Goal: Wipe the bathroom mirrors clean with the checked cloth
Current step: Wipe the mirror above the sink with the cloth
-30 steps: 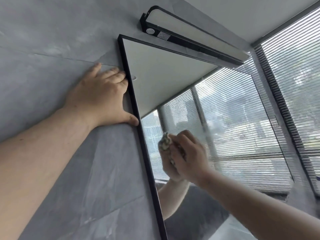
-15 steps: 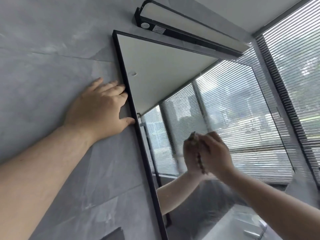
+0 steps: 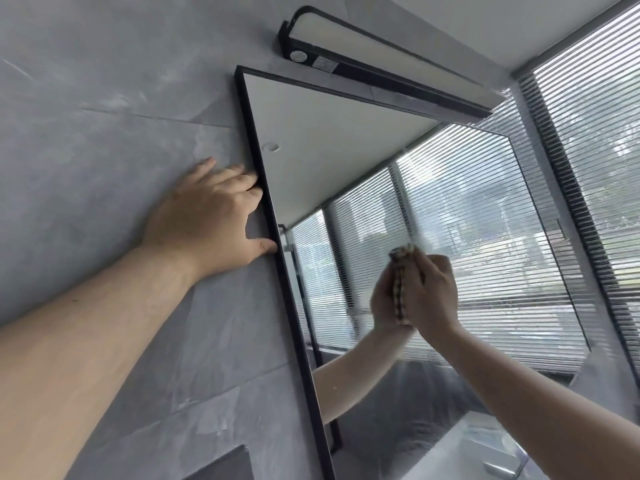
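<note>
Head view, left hand: the left hand (image 3: 207, 216) lay flat with fingers straight against the grey stone-look wall tiles (image 3: 104, 133), grasping nothing; its fingertips and thumb touched the mirror's black frame edge.
Head view, right hand: the right hand (image 3: 431, 292) was curled around the bunched brown-and-cream checked cloth (image 3: 400, 282), pressing it to the glass.
Head view, cloth: the checked cloth sat between the right palm and the mirror; only its folded edge showed, along the hand's left side and above the fingers.
Head view, mirror: the tall black-framed rectangular wall mirror (image 3: 339, 150) carried the cloth about mid-height, well right of its left frame edge; the glass reflected the hand, forearm, ceiling and slatted blinds.
Head view, hands apart: the left hand was higher and to the left, well apart from the cloth.
Head view, surroundings: a long black bar light with a white diffuser (image 3: 381, 60) was fixed above the mirror; a window with grey horizontal blinds (image 3: 595, 150) stood to the right.
</note>
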Demonstrator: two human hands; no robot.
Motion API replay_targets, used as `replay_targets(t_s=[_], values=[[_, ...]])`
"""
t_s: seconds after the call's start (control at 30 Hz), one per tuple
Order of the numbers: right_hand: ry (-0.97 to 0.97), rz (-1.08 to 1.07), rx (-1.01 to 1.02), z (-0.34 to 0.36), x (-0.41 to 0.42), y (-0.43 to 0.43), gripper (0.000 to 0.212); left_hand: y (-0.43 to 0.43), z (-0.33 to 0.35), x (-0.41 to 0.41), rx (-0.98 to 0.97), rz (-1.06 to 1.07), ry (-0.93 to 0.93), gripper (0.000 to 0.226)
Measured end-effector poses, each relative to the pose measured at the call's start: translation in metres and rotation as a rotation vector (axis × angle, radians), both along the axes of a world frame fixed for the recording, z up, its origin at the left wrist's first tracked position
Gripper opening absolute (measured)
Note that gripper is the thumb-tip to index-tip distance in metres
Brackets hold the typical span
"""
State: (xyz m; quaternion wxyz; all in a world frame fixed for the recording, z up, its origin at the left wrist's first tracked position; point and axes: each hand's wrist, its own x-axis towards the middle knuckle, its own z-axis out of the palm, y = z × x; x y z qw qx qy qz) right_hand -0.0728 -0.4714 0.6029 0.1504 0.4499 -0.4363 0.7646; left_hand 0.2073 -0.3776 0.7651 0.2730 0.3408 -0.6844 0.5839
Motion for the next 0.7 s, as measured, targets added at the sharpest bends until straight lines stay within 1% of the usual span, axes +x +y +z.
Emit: replay_targets(t_s=[0.07, 0.13, 0.17, 0.2, 0.23, 0.27, 0.3, 0.33, 0.4, 0.43, 0.5, 0.57, 0.63, 0.7], values=[[0.221, -0.019, -0.104, 0.0, 0.026, 0.011, 0.042, 0.0, 0.0, 0.0, 0.013, 0.008, 0.001, 0.087], [0.452, -0.045, -0.249, -0.005, 0.045, 0.016, 0.046, 0.001, 0.001, 0.001, 0.017, 0.008, -0.001, 0.087], [0.547, -0.073, -0.314, -0.009, 0.048, 0.013, 0.045, 0.001, 0.001, 0.001, 0.017, 0.005, -0.001, 0.087], [0.615, -0.104, -0.336, -0.012, 0.048, 0.011, 0.04, 0.0, 0.001, 0.002, 0.017, 0.004, -0.001, 0.087], [0.645, -0.108, -0.299, -0.012, 0.043, 0.006, 0.037, 0.0, 0.001, 0.002, 0.018, 0.005, -0.002, 0.087], [0.631, -0.1, -0.23, -0.011, 0.038, 0.003, 0.039, 0.0, 0.001, 0.003, 0.019, 0.006, -0.004, 0.087], [0.567, -0.085, -0.186, -0.008, 0.033, 0.0, 0.041, 0.0, 0.001, 0.003, 0.02, 0.007, -0.005, 0.087], [0.454, -0.069, -0.195, -0.007, 0.028, -0.004, 0.041, -0.001, 0.001, 0.003, 0.019, 0.005, -0.005, 0.087], [0.192, -0.09, -0.278, -0.006, 0.012, -0.012, 0.038, -0.002, 0.0, 0.003, 0.012, 0.004, -0.005, 0.086], [0.131, -0.13, -0.248, -0.009, 0.001, -0.02, 0.036, -0.002, 0.0, 0.002, 0.009, 0.008, -0.006, 0.086], [0.083, -0.143, -0.078, -0.023, -0.027, -0.034, 0.034, -0.002, -0.001, 0.002, 0.003, 0.008, -0.014, 0.085], [-0.043, -0.108, 0.063, -0.04, -0.055, -0.049, 0.035, -0.002, -0.001, 0.001, -0.001, 0.004, -0.018, 0.084], [-0.117, -0.104, 0.109, -0.046, -0.066, -0.053, 0.039, -0.002, -0.001, 0.001, -0.003, 0.004, -0.019, 0.085], [-0.125, -0.103, 0.113, -0.045, -0.064, -0.054, 0.04, -0.002, -0.001, 0.001, -0.004, 0.002, -0.02, 0.085]])
